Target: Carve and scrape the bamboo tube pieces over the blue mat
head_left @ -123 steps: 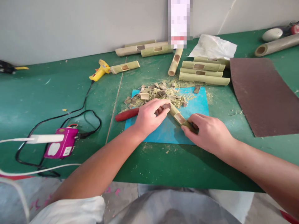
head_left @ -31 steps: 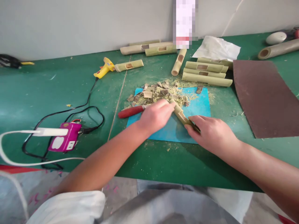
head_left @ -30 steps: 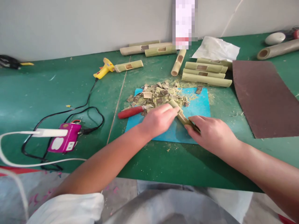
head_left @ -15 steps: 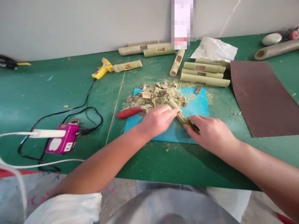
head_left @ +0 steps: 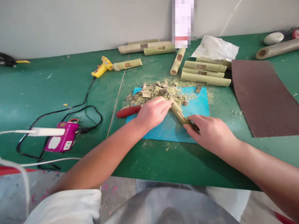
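A short bamboo tube [head_left: 177, 109] with a rectangular notch cut in its side slants over a blue sheet [head_left: 163, 130]. My right hand [head_left: 207, 129] is closed round the tube's near end. At the far end, my left hand [head_left: 154, 112] has its fingers pressed together on the tube; whether a small piece is also under the fingertips, I cannot tell. Beside my left wrist lies a knife with a red handle [head_left: 128, 111], its blade hidden behind the hand. A heap of bamboo chips and shavings [head_left: 161, 90] covers the back of the sheet.
Several notched bamboo tubes [head_left: 205, 78] lie at the back, with white paper [head_left: 215, 48] over some. On the right is a brown sheet [head_left: 263, 99]. A yellow glue gun [head_left: 102, 67] and its cord run to a purple power block [head_left: 62, 137] at the left.
My left hand has slid away from the notch toward the tube's far end, uncovering the notch and covering the knife blade. My right hand keeps its hold in the same place.
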A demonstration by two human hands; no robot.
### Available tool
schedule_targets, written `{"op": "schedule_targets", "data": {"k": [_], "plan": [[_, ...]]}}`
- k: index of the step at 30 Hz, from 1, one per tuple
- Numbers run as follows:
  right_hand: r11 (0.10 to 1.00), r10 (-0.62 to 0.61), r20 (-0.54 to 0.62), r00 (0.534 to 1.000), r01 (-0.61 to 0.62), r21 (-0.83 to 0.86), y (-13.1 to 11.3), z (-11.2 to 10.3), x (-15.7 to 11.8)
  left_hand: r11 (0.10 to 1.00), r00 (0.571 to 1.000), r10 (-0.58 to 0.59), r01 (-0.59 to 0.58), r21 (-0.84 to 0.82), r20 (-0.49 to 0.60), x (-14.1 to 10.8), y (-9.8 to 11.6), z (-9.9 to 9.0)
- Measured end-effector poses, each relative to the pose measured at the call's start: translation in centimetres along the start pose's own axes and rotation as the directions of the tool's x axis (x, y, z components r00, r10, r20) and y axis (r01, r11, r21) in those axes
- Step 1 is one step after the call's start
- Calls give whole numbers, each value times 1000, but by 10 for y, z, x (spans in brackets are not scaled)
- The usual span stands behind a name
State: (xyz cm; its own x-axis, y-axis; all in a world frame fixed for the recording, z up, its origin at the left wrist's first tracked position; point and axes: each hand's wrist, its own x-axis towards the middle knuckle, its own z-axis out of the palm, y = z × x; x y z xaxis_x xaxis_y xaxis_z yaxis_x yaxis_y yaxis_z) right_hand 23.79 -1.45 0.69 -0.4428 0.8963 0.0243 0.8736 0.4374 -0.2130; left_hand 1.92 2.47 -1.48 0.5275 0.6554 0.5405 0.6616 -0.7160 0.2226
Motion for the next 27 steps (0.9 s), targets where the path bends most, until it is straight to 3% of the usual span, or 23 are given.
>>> {"op": "schedule_targets", "data": {"k": [1,5,8,11,15,18,21,25,27], "plan": [[1000,4,0,1000,-4,-2,0,0,0,1000,999,-27,27,8,-23,0,1,0],[1000,-3,8,1000,3,11,0,0,0,1000,999,14,-14,-8,50,-1,3,1],[1000,-4,4,1000,4,17,1,0,0,1000,1000,-17,17,3,-12,0,2,2],[1000,-4,13,1000,4,9,0,0,0,999,998,51,-51,6,21,0,1,2],[1000,13,10,1000,-12,-5,-1,0,-1,998,999,-36,37,47,-10,0,0,1],[1000,3,13,1000,-3,-5,0,1,-1,1000,998,17,-18,10,56,0,0,1],[1000,1,3,1000,-1,3,0,1,0,1000,1000,-26,26,5,12,1,1,1],[1000,5,14,1000,-5,-5,0,2,0,994,996,47,-39,-103,72,1,1,0],[1000,13,16,1000,-12,-7,-1,1,0,990,1000,8,-4,-138,29,1,-2,0]]}}
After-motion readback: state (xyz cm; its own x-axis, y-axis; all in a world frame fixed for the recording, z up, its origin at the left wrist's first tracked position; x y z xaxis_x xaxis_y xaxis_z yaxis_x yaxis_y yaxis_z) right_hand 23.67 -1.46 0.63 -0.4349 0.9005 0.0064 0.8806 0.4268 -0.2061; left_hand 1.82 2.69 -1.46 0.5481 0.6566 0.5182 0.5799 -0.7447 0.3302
